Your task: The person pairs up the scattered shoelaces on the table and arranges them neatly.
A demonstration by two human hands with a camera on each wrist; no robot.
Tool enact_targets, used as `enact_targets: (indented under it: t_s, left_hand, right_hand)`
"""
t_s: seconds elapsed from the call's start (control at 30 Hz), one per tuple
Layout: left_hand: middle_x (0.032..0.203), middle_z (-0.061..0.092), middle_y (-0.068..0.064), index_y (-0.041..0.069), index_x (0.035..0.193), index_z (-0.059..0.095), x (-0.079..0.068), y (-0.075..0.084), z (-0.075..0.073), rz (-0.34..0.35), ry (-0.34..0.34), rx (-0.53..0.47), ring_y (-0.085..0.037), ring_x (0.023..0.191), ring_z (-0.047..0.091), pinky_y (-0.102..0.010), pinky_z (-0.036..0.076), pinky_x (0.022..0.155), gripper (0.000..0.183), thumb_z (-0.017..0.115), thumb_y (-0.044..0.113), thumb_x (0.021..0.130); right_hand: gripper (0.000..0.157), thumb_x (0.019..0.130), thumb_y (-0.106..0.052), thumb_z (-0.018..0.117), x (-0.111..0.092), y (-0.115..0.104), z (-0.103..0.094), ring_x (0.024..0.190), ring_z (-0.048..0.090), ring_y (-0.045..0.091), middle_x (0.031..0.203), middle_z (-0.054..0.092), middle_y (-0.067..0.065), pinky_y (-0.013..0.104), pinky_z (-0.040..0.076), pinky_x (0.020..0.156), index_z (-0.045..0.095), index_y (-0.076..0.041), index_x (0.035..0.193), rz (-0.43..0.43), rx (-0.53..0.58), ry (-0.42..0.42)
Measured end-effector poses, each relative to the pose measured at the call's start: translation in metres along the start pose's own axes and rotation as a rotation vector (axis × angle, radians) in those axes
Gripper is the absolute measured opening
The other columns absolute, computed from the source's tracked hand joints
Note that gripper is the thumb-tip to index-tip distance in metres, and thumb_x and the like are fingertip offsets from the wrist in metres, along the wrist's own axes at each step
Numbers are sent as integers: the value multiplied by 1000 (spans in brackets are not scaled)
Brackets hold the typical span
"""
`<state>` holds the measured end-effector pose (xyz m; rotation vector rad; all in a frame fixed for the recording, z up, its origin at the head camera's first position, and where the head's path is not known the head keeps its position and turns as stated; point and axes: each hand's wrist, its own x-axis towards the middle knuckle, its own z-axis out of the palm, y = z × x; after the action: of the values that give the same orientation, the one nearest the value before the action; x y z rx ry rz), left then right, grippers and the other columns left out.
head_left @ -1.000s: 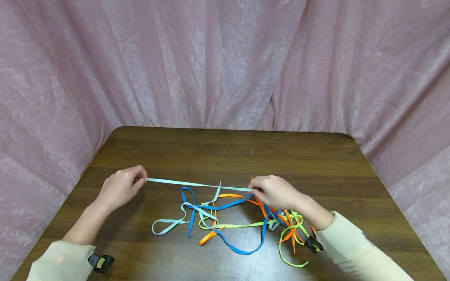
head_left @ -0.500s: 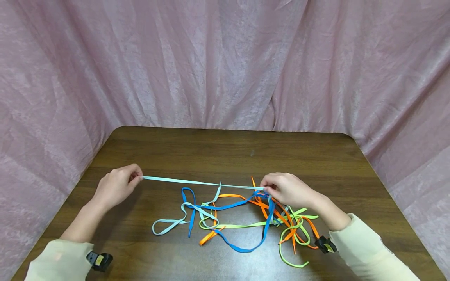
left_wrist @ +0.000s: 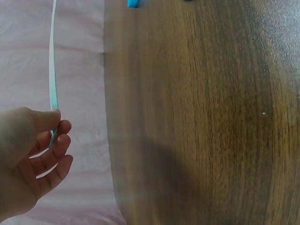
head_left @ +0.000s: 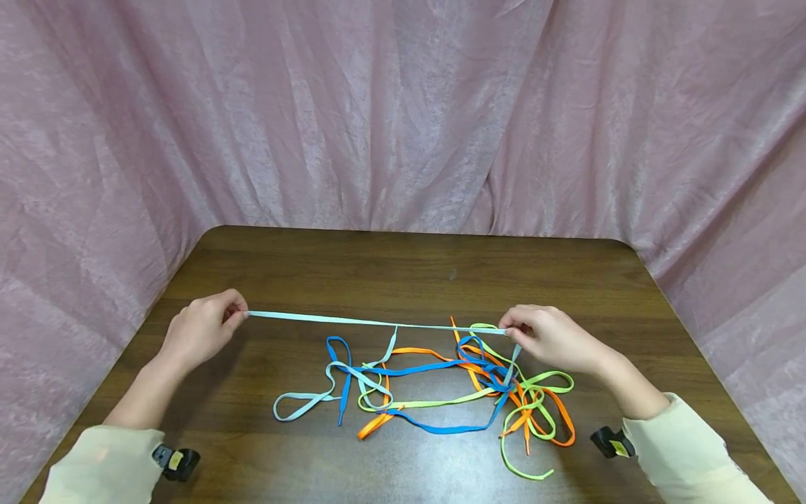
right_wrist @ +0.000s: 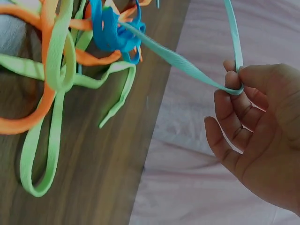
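A pale aqua shoelace (head_left: 340, 320) is stretched nearly straight between both hands above the table. My left hand (head_left: 204, 327) pinches it close to its tip, and a short end pokes out below the thumb in the left wrist view. Between thumb and forefinger, my right hand (head_left: 554, 337) pinches the same lace farther along. From there, in the right wrist view, the aqua lace (right_wrist: 176, 61) doubles back down into a knotted blue shoelace (right_wrist: 105, 28). Below lie tangled orange (head_left: 567, 420), lime green (head_left: 441, 404) and blue (head_left: 434, 429) laces, with another light blue stretch (head_left: 308, 402) looped at the left.
The brown wooden table (head_left: 352, 273) has rounded far corners. A pink velvet curtain (head_left: 403, 119) hangs around its back and sides. Black wrist devices (head_left: 179, 463) sit at both sleeves.
My right hand has moved right along the table, lengthening the taut aqua stretch; my left hand has shifted slightly left. The right-hand tangle has loosened, and a lime green loop now shows at its top.
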<state>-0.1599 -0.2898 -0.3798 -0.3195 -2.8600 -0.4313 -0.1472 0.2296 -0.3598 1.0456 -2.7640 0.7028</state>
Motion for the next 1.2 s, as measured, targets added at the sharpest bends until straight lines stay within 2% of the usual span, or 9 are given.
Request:
enact_targets:
  t_s: [0.27, 0.6, 1.0, 1.2]
  left_hand:
    - [69, 62, 2, 17, 82, 59, 1, -4, 0, -17, 10, -4, -17, 57, 54, -33, 35, 42, 6, 65, 15, 82]
    - [71, 62, 1, 16, 83, 59, 2, -9, -2, -21, 3, -11, -15, 55, 52, -31, 34, 41, 6, 64, 15, 84]
    - [70, 61, 2, 17, 82, 59, 5, -15, 1, -30, -8, -2, -16, 57, 54, -32, 34, 42, 6, 64, 15, 83]
    - [70, 62, 1, 17, 82, 59, 8, -19, 1, -25, -4, 7, -17, 56, 54, -33, 35, 41, 5, 63, 14, 83]
  right_hand:
    - [20, 79, 2, 64, -12, 15, -10, 62, 46, -3, 74, 55, -16, 19, 41, 55, 65, -17, 85, -2, -78, 82]
    - [14, 79, -1, 66, -26, 36, -18, 61, 45, 0, 75, 59, -11, 23, 40, 54, 65, -15, 83, 34, -189, 137]
    - [12, 78, -1, 67, -44, 65, -21, 59, 42, 1, 75, 59, -7, 23, 37, 52, 66, -11, 84, 102, -235, 151]
    - [13, 78, 1, 65, -49, 78, -23, 65, 50, 8, 78, 62, -4, 30, 40, 56, 67, -10, 84, 123, -261, 157]
